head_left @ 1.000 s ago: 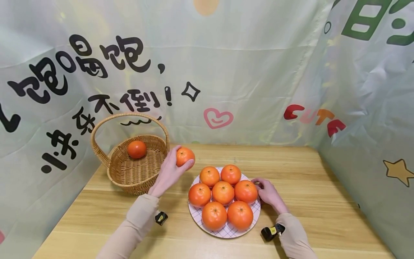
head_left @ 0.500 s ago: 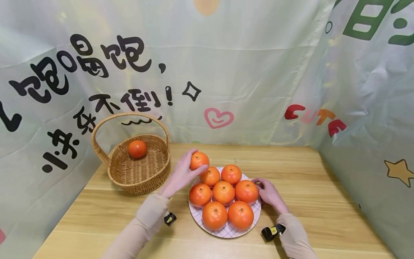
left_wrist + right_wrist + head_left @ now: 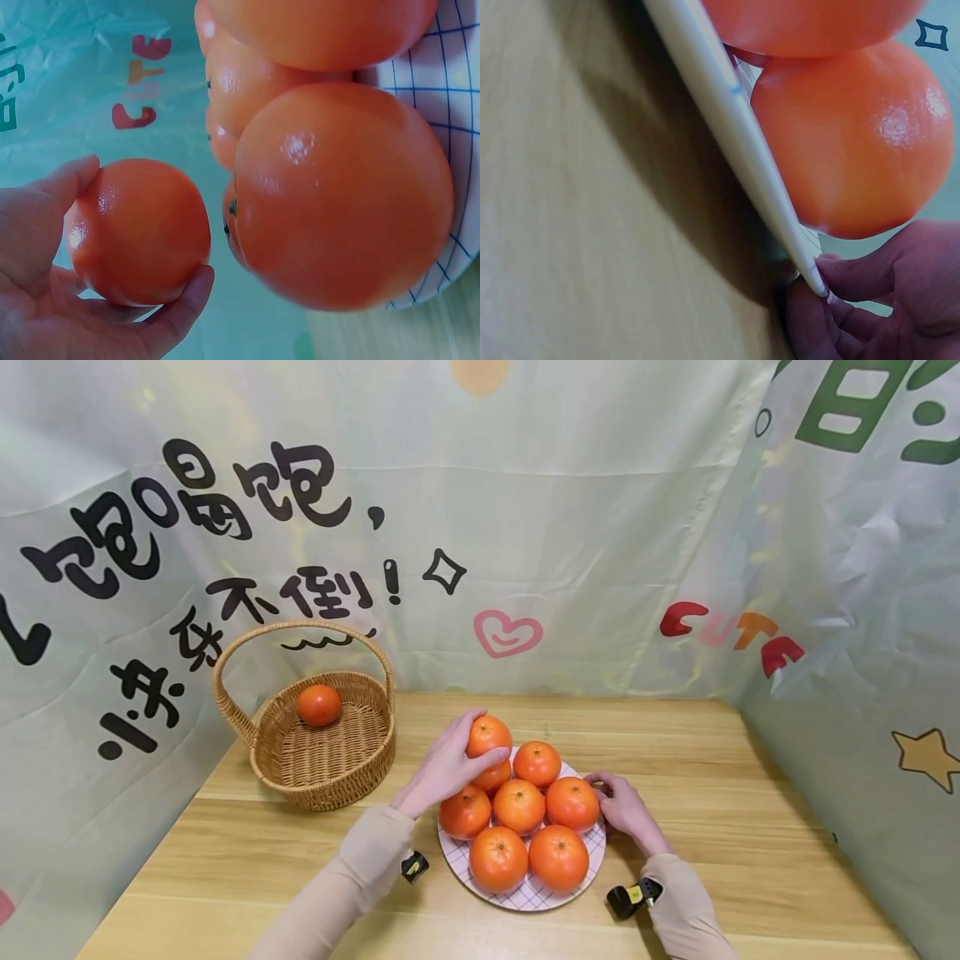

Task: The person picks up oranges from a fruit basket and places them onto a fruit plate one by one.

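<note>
My left hand (image 3: 450,762) holds a tangerine (image 3: 489,735) over the far left side of the plate (image 3: 517,900). In the left wrist view the thumb and fingers curl around that tangerine (image 3: 142,232). Several more tangerines (image 3: 519,807) lie on the white plate with its blue grid lines. The held one overlaps the back left tangerine (image 3: 492,777) in the head view. At the plate's right edge, my right hand (image 3: 624,806) pinches the rim (image 3: 810,274) between thumb and fingers, as the right wrist view shows.
A wicker basket (image 3: 330,793) with a tall arched handle stands at the back left, one red-orange fruit (image 3: 319,705) inside. The wooden table (image 3: 675,727) ends at a printed cloth backdrop (image 3: 600,552) behind and at both sides.
My left hand has carried the tangerine right, from beside the basket to over the plate's far left side. The right hand stays at the plate's rim.
</note>
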{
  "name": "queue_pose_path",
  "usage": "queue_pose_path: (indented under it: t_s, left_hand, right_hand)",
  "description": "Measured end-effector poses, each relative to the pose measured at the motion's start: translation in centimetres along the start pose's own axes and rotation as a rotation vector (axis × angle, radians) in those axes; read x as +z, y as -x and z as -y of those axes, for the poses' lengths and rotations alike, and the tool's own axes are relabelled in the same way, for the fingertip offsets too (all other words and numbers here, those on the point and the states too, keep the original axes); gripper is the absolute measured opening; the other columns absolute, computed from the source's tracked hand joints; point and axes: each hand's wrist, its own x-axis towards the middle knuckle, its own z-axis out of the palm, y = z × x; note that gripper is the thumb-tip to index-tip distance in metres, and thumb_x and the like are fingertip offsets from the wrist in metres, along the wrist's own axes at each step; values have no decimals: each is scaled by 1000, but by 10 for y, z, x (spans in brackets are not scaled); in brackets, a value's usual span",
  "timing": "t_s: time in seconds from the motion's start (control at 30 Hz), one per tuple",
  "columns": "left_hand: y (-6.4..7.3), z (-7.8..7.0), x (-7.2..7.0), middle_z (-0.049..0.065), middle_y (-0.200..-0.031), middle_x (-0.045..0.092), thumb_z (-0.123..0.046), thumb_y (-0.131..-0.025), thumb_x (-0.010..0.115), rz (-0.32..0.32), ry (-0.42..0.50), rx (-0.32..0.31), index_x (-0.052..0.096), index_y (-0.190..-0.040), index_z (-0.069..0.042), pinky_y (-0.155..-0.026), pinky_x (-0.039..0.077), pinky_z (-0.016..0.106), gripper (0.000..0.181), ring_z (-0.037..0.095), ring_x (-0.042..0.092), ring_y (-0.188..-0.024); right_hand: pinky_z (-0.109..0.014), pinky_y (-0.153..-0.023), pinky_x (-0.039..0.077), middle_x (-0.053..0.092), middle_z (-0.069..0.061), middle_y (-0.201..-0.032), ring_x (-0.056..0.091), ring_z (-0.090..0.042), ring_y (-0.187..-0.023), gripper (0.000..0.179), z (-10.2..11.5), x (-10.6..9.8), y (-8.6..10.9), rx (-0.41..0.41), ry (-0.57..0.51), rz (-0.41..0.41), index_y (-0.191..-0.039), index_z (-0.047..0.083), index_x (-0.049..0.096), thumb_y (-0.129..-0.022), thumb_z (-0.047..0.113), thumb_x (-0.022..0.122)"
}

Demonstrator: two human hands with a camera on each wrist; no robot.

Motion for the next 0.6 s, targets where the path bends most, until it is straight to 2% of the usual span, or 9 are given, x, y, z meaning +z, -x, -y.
queue_pose_path:
  t_s: [0.17, 0.6]
  left_hand:
    - [-2, -2, 5, 12, -145, 52, -47, -93, 68, 24, -8, 13, 37, -152, -16, -110, 45, 51, 74, 30, 52, -133]
    - [-3, -9, 15, 8, -146, 52, -51, -93, 66, 79, 6, -10, 35, -154, -20, -114, 41, 51, 75, 28, 49, -136]
  right_hand:
    - [-31, -69, 46, 67, -20, -99, 60, -25, -83, 27, 1, 0, 1, 2, -3, 3, -118, -3, 64, -95, 0, 50]
    - [-30, -66, 47, 67, -19, -96, 59, -24, -80, 27, 1, 0, 1, 0, -4, -6, -118, -3, 64, -95, 0, 51]
